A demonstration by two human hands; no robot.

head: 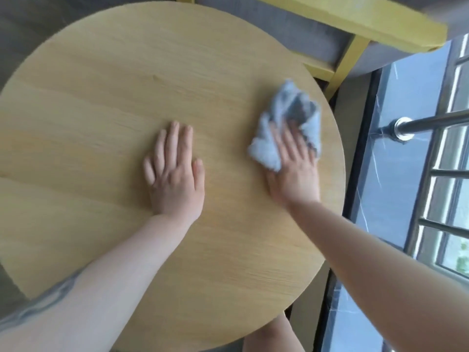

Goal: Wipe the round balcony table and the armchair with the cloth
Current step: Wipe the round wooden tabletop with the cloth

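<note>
While the left hand (175,171) lay flat and spread on the round pale-wood table (101,110), the right hand (294,168) pressed a crumpled grey-blue cloth (286,118) down with straight fingers near the right rim — bare wood lay wide leftward, the yellow-framed grey armchair (355,19) just beyond.

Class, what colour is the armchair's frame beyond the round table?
Yellow: the armchair frame shows best in the head view, with grey upholstery.
</note>
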